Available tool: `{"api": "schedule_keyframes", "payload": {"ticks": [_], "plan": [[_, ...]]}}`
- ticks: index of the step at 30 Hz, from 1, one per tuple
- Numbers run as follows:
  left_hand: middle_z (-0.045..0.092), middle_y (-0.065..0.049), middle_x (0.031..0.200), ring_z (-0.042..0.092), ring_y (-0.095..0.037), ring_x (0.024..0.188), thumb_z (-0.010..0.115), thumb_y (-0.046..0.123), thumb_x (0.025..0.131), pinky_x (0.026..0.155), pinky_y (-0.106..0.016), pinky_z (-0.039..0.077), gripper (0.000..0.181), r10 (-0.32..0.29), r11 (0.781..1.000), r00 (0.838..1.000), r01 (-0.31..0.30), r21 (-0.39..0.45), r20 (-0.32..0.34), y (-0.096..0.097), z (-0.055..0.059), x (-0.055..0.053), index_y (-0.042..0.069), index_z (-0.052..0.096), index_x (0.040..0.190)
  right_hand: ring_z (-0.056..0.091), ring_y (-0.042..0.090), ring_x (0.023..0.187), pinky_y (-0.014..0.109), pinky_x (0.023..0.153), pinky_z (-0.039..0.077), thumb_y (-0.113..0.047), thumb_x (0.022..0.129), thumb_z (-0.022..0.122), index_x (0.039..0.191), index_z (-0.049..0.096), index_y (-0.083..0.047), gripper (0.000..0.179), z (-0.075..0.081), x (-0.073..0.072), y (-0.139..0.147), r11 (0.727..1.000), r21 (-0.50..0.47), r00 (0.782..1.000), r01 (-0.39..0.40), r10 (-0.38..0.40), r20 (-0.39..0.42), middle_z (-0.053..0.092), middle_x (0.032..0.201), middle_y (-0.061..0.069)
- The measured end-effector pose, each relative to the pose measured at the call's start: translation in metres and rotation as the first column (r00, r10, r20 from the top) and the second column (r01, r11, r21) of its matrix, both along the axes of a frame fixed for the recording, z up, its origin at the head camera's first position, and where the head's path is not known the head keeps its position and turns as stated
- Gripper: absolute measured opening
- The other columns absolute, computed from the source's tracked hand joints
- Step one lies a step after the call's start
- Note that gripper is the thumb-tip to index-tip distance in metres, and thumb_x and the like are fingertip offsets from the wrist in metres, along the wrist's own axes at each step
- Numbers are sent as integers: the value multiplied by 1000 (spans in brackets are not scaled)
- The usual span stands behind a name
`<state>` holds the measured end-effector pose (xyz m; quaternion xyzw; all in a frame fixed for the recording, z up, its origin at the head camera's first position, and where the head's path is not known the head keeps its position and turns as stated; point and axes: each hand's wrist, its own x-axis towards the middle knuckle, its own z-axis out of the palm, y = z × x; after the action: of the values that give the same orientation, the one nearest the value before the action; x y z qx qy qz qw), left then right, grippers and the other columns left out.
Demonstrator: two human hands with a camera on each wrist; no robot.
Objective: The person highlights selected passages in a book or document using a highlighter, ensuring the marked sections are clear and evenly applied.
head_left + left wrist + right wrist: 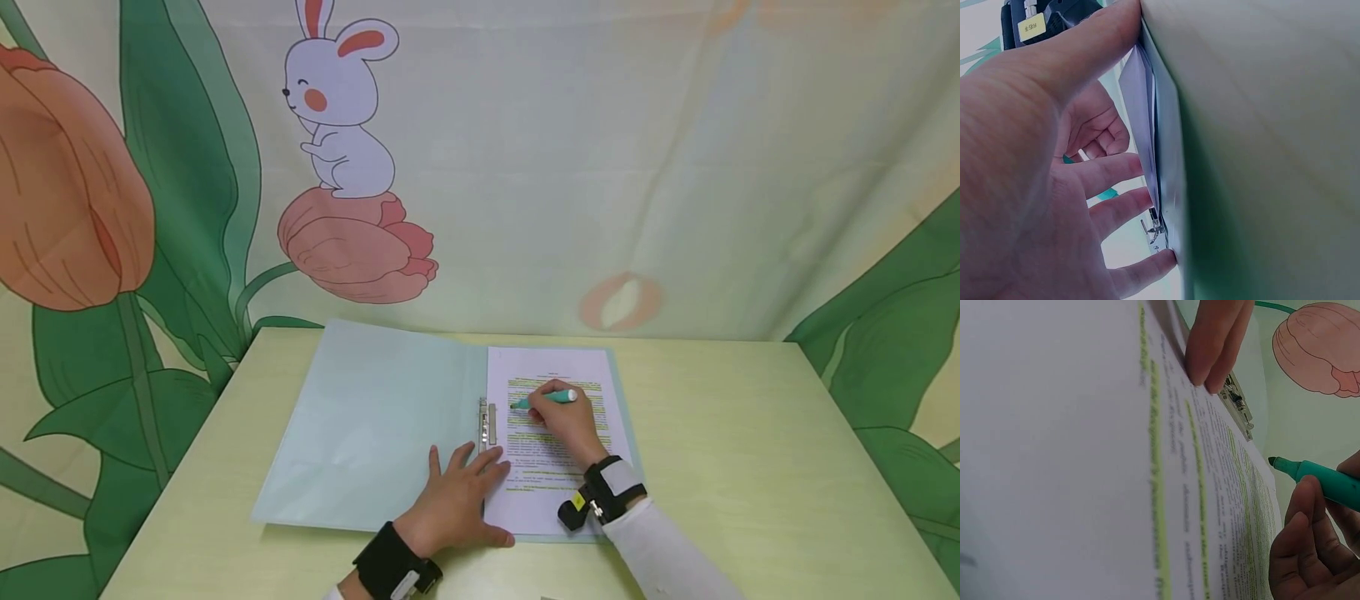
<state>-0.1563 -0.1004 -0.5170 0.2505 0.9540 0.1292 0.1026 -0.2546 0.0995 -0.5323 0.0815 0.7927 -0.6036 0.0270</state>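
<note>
A light blue folder (375, 425) lies spread open on the table, with a stack of white printed pages (551, 512) on its right side. Yellow highlighting covers many lines of the text. My right hand (576, 427) pinches a green marker (1329, 484) between thumb and fingers, its dark tip uncapped and pointing left over the upper text. Spread fingers of my left hand (453, 504) rest across the folder's fold and the left edge of the page, below the metal clip (487, 423). In the left wrist view, the left thumb sits at the near edge of the papers.
The pale wooden table (750, 467) extends to both sides of the folder. Behind it hangs a curtain (510, 167) printed with a rabbit, tulips and leaves. Black camera straps circle both wrists, and the right camera (573, 512) hangs over the page's lower right.
</note>
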Motion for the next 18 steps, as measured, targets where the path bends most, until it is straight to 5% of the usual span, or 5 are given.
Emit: {"api": "schedule_keyframes", "payload": {"ticks": [18], "plan": [[39, 0, 157, 29, -40, 145, 77, 68, 66, 105, -81, 15, 97, -3, 1000, 1000, 3, -15, -13, 1, 0, 0, 20, 48, 146, 69, 17, 67, 24, 66, 52, -25, 84, 71, 82, 72, -14, 11, -3, 1, -5, 999, 45, 1000, -16, 16, -2, 73, 74, 4]]}}
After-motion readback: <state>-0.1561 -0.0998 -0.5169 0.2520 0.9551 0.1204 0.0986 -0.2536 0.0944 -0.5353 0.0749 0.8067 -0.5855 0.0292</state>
